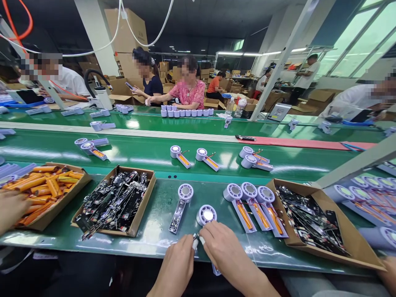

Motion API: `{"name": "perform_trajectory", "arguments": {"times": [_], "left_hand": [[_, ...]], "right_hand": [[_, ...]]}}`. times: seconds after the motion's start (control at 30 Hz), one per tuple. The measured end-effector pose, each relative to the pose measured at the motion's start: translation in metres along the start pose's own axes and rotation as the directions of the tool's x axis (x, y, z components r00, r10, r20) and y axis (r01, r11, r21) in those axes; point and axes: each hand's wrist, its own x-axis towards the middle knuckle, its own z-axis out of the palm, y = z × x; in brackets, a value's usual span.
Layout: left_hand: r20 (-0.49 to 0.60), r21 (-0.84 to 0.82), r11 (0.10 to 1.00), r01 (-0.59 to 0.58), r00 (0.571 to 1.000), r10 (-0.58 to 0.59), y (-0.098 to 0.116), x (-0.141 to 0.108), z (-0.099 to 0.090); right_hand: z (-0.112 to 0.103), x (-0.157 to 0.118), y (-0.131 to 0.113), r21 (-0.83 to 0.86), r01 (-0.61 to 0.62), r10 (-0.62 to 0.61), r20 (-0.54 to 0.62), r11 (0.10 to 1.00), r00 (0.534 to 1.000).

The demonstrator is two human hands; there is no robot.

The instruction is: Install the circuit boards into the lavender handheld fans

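Glossy green conveyor belt (154, 225) runs across the view. Cardboard tray (72, 194) on the left holds smooth orange cylindrical batteries (46, 187), next cardboard tray (145, 198) holds a jumble of black circuit boards (113, 202). Three lilac fan units with orange batteries (255, 208) lie in a row, right of centre. Round plastic fan head (206, 215) with a shiny silver centre sits on the belt just above the hands, apart from them. Left hand (176, 264) and right hand (225, 251) come in from the near edge, wrists low, fingers curled, tips nearly meeting around a thin dark bit (195, 236). Looks pinched, can't tell by which hand.
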Motion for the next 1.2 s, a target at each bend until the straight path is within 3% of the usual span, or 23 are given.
{"name": "perform_trajectory", "arguments": {"times": [0.1,0.23,0.33,0.53,0.73,0.87,1.0,1.07,1.2], "left_hand": [[0.001,-0.008,1.000,0.025,1.000,-0.025,0.003,0.000,-0.004],[-0.012,-0.188,0.981,-0.052,0.999,0.051,0.001,0.001,-0.013],[0.019,-0.219,0.973,-0.073,0.997,0.078,-0.002,0.002,-0.019],[0.068,-0.260,0.960,-0.103,0.990,0.125,-0.002,0.004,-0.027],[0.069,-0.224,0.964,-0.141,0.985,0.160,-0.004,0.006,-0.025],[0.021,-0.298,0.952,-0.068,0.997,0.078,-0.001,0.003,-0.013],[-0.037,-0.440,0.891,0.110,0.990,-0.140,-0.002,-0.006,0.006],[-0.073,-0.514,0.839,0.179,0.965,-0.250,-0.003,-0.009,0.013],[-0.143,-0.607,0.777,0.169,0.938,-0.315,0.000,-0.011,0.017]], "right_hand": [[0.003,0.000,0.003,0.068,-0.015,0.013,0.018,0.998,1.000],[0.009,-0.004,0.009,0.317,-0.066,0.054,0.044,0.946,0.998],[0.007,-0.007,0.013,0.414,-0.094,0.074,0.064,0.906,0.995],[-0.007,-0.006,0.020,0.485,-0.053,0.001,0.107,0.873,0.994],[-0.006,-0.005,0.017,0.520,-0.050,0.028,0.050,0.853,0.998],[0.000,-0.011,0.020,0.692,-0.129,0.169,0.010,0.710,0.986],[0.008,-0.027,0.031,0.822,-0.255,0.484,-0.029,0.510,0.875],[0.008,-0.035,0.031,0.824,-0.293,0.534,-0.014,0.486,0.845],[0.000,-0.039,0.017,0.760,-0.344,0.447,0.079,0.551,0.891]]}}
